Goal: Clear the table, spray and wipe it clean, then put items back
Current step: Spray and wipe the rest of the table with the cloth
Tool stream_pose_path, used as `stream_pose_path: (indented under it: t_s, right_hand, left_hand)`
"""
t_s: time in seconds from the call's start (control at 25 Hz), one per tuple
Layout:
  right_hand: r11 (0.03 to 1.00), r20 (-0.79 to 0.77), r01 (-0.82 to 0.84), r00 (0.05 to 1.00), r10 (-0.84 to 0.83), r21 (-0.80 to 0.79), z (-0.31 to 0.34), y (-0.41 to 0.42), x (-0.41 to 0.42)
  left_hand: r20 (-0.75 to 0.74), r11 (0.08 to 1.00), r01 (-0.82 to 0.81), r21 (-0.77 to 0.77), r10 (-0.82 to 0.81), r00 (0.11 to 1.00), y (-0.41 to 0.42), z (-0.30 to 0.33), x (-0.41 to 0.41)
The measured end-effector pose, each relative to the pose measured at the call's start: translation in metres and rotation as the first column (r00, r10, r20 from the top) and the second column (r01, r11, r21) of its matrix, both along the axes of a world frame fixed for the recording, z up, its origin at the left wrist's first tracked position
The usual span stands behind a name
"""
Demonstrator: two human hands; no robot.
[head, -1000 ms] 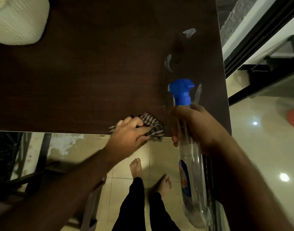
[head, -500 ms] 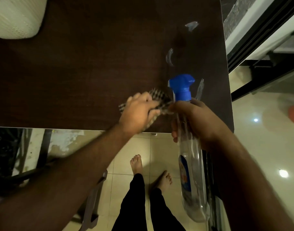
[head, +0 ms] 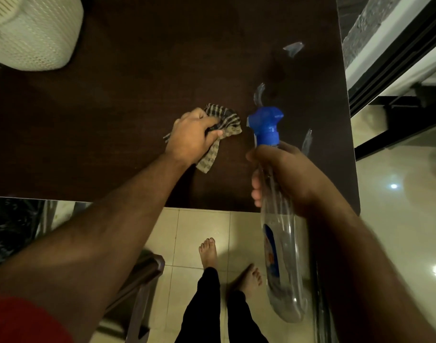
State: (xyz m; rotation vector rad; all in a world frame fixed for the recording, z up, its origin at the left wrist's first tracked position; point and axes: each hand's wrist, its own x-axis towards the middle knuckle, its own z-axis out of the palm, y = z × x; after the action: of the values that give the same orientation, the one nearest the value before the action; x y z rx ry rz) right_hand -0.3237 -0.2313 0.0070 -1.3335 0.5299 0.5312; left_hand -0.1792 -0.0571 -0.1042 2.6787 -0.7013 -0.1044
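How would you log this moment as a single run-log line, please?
phase: wiping | left hand: checked cloth on table | right hand: spray bottle

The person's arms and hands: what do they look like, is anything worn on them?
Both forearms are bare down to the wrists. The left hand and right hand wear no gloves, and no rings, watch or bracelets show. A bit of red sleeve appears at the upper left arm, in the lower left corner of the picture. No sleeve shows on the right arm.
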Motion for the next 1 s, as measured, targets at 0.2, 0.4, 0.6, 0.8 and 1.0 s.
stream_pose_path:
  t_s: [0.2,0.4,0.6,0.8,1.0]
  right_hand:
    - [1.000,0.058,0.017,0.998,-0.019,0.025,0.005,0.000,0.028]
    - [0.998,0.052,0.058,0.997,-0.060,0.035,-0.001,-0.008,0.066]
    - [0.998,0.068,0.059,0.996,-0.060,0.019,-0.005,-0.013,0.106]
    - [0.998,0.049,0.061,0.997,-0.062,0.010,-0.007,-0.030,0.155]
    - [0.996,0.007,0.084,0.996,-0.084,0.026,-0.014,-0.052,0.224]
  left_hand:
    - [0.015,0.999,-0.040,-0.021,0.040,0.999,-0.011,-0.003,0.026]
    - [0.035,0.996,-0.087,-0.002,0.087,0.996,-0.025,-0.005,0.056]
    - [0.078,0.995,-0.099,0.016,0.097,0.992,-0.039,-0.009,0.089]
    - [0.139,0.988,-0.110,0.109,0.094,0.986,-0.066,-0.008,0.157]
    - [0.132,0.992,-0.082,0.099,0.069,0.989,-0.104,-0.008,0.256]
